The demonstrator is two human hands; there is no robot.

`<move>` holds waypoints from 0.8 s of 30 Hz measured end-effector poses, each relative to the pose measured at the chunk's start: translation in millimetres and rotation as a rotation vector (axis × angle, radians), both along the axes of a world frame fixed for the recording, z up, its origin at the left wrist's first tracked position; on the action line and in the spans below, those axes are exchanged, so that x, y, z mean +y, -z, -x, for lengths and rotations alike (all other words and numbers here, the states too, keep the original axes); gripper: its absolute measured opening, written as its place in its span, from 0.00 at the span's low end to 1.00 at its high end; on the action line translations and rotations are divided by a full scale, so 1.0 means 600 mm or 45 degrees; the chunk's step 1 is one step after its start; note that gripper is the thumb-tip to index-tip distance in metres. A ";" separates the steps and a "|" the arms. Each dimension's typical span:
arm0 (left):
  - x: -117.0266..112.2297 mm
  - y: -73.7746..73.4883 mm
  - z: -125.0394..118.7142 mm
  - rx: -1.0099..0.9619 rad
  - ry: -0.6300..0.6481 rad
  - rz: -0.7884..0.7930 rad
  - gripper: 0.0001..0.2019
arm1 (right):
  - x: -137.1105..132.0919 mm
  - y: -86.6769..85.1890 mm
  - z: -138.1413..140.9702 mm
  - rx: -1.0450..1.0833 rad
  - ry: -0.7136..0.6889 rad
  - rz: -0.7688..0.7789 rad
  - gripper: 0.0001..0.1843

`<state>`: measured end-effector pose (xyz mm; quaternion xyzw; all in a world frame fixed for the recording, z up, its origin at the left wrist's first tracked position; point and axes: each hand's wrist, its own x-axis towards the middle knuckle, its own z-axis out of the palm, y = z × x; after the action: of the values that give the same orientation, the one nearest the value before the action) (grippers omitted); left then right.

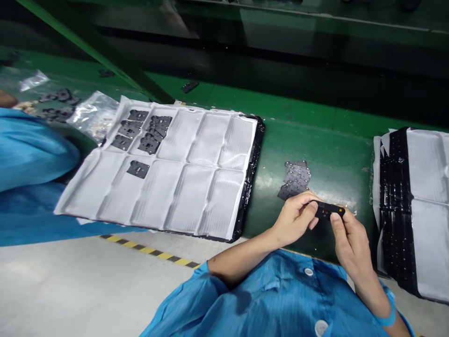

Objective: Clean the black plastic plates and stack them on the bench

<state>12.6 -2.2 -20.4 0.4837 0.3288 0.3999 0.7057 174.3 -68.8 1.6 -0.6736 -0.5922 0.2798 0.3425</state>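
A small black plastic part (324, 211) with a yellow-orange spot at one end is held level between my two hands, above the green table. My left hand (298, 217) pinches its left end between thumb and fingers. At its right end, my right hand (351, 234) grips it the same way, thumb on the near face. Just beyond my left hand lies an overlapping pile of flat black parts (296, 177) on the tabletop. The undersides of my fingers are hidden behind the part.
Left stands a compartment tray (196, 187) lined with white sheet; several black parts (154, 133) lie in its left compartments. Another lined tray stack (396, 187) stands at right. A co-worker's blue sleeve (31, 150), plastic bags (94, 114) and a green post (98, 51) are at far left.
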 end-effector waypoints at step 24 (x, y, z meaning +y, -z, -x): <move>-0.011 -0.024 0.001 0.056 -0.115 0.121 0.19 | 0.007 0.002 0.013 0.598 0.188 -0.021 0.12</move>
<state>12.0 -8.6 -6.0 0.4429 0.3844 0.4047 0.7016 166.6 -64.7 0.2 -0.6287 -0.4479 0.3979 0.4958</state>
